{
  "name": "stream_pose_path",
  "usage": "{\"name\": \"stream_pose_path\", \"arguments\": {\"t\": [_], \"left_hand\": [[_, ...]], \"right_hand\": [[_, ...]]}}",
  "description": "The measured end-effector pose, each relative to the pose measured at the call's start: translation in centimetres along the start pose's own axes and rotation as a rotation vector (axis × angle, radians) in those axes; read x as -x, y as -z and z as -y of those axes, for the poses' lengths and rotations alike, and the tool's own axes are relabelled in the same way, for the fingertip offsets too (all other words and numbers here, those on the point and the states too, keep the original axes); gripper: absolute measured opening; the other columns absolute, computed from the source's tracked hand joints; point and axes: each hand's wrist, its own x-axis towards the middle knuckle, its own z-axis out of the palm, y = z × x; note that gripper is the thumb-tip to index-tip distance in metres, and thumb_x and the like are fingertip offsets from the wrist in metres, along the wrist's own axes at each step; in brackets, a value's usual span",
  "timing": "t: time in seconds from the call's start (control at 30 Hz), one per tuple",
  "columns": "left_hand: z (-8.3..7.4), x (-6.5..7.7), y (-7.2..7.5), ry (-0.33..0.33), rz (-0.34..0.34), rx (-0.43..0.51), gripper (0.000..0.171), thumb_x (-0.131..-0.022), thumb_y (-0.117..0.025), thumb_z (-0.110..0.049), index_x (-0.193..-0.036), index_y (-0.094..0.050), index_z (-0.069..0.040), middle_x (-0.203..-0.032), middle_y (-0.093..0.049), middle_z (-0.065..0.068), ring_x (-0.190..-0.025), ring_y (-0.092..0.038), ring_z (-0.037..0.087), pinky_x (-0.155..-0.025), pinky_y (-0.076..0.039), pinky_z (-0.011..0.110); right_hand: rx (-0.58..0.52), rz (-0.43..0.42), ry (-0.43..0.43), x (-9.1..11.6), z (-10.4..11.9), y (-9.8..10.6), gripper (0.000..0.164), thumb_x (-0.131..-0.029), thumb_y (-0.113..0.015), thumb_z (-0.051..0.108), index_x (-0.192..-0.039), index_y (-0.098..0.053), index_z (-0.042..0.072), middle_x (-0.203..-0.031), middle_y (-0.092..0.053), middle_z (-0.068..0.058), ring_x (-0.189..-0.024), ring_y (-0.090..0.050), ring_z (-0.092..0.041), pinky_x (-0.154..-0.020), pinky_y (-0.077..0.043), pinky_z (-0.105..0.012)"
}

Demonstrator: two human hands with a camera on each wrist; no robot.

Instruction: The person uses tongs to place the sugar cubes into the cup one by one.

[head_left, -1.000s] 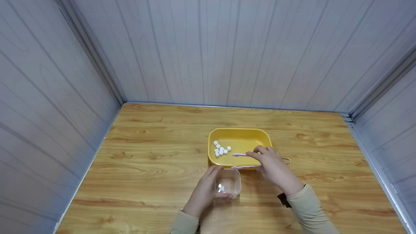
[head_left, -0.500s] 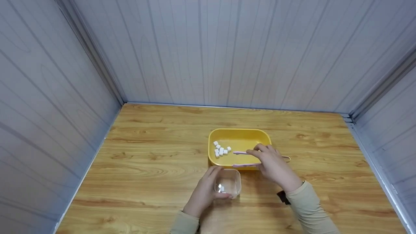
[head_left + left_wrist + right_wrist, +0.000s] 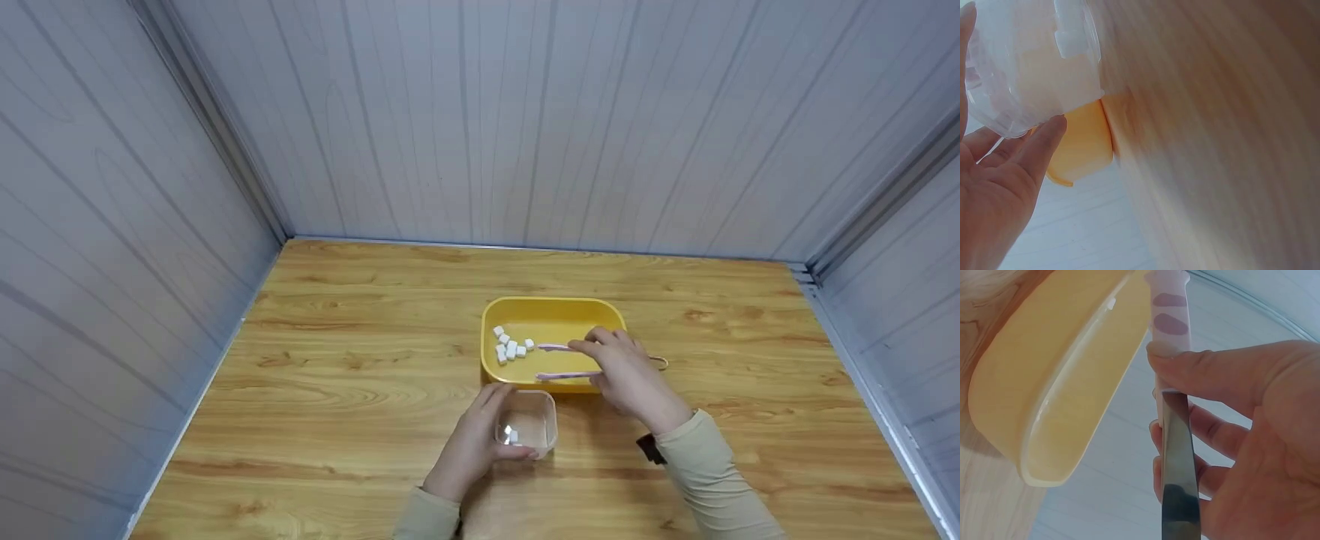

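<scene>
My left hand (image 3: 471, 446) holds a small clear plastic container (image 3: 538, 416) around its side, thumb along the near wall. Inside it, near the left, lies a small white cube (image 3: 513, 436). Just beyond stands a yellow bin (image 3: 566, 319) with several white cubes (image 3: 511, 350) gathered at its left end. Between thumb and fingers, my right hand (image 3: 634, 379) grips metal tongs (image 3: 1179, 455) with pink tips (image 3: 568, 374). Their two arms are spread apart over the bin, pointing left at the cubes, with nothing between them. In the left wrist view the container (image 3: 1044, 73) overlaps the bin.
A wood-grain table (image 3: 360, 315) carries everything. Pale panelled walls (image 3: 480, 127) enclose it at the back, left and right. The bin's near rim (image 3: 1067, 377) runs close beside the right hand in the right wrist view.
The right hand and tongs have shifted slightly away from the body, so the nearer tong arm has passed from the bin's near rim to over its inside. Left hand and container stay put.
</scene>
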Motion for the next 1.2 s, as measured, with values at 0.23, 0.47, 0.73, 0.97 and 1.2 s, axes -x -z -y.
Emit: {"name": "stream_pose_path", "arguments": {"t": [0.23,0.47,0.73,0.97,1.2], "left_hand": [[-0.1,0.0,0.0,0.016,0.002,0.000,0.095,-0.060,-0.088,-0.038,-0.140,-0.044,-0.011,-0.134,-0.046,-0.001,-0.123,-0.046,0.018,-0.107,-0.035,0.033],[-0.2,0.0,0.0,0.043,0.013,-0.008,0.096,-0.059,-0.088,-0.039,-0.140,-0.044,-0.009,-0.135,-0.046,-0.001,-0.123,-0.045,0.016,-0.107,-0.035,0.034],[0.0,0.1,0.0,0.013,-0.003,-0.013,0.096,-0.060,-0.087,-0.041,-0.140,-0.045,-0.007,-0.134,-0.047,0.002,-0.123,-0.047,0.019,-0.106,-0.037,0.035],[0.0,0.1,0.1,-0.036,-0.031,-0.034,0.097,-0.060,-0.085,-0.045,-0.139,-0.046,-0.006,-0.133,-0.048,0.004,-0.122,-0.048,0.019,-0.105,-0.038,0.036],[-0.1,0.1,0.1,0.003,-0.004,-0.005,0.098,-0.059,-0.086,-0.043,-0.141,-0.044,-0.007,-0.134,-0.047,0.002,-0.123,-0.046,0.017,-0.107,-0.035,0.034]], "right_hand": [[0.025,0.032,-0.028,-0.6,-0.2,-0.2,0.053,-0.077,-0.075,-0.004,-0.126,-0.063,0.012,-0.110,-0.057,-0.007,-0.097,-0.048,-0.028,-0.081,-0.043,-0.046],[0.046,0.040,-0.041,-1.2,-0.5,-0.8,0.054,-0.076,-0.077,-0.002,-0.125,-0.063,0.013,-0.109,-0.056,-0.006,-0.098,-0.048,-0.028,-0.078,-0.043,-0.045],[0.058,0.026,-0.030,-1.8,-1.0,-1.5,0.053,-0.074,-0.079,-0.002,-0.122,-0.065,0.012,-0.106,-0.056,-0.007,-0.096,-0.048,-0.030,-0.080,-0.043,-0.047],[0.079,0.024,-0.031,-2.2,-1.4,-2.0,0.052,-0.073,-0.080,-0.001,-0.121,-0.066,0.012,-0.105,-0.056,-0.007,-0.095,-0.048,-0.031,-0.078,-0.043,-0.046],[0.091,0.041,-0.048,-2.5,-1.7,-2.5,0.050,-0.074,-0.080,0.000,-0.120,-0.066,0.013,-0.105,-0.056,-0.006,-0.095,-0.048,-0.031,-0.077,-0.043,-0.046]]}}
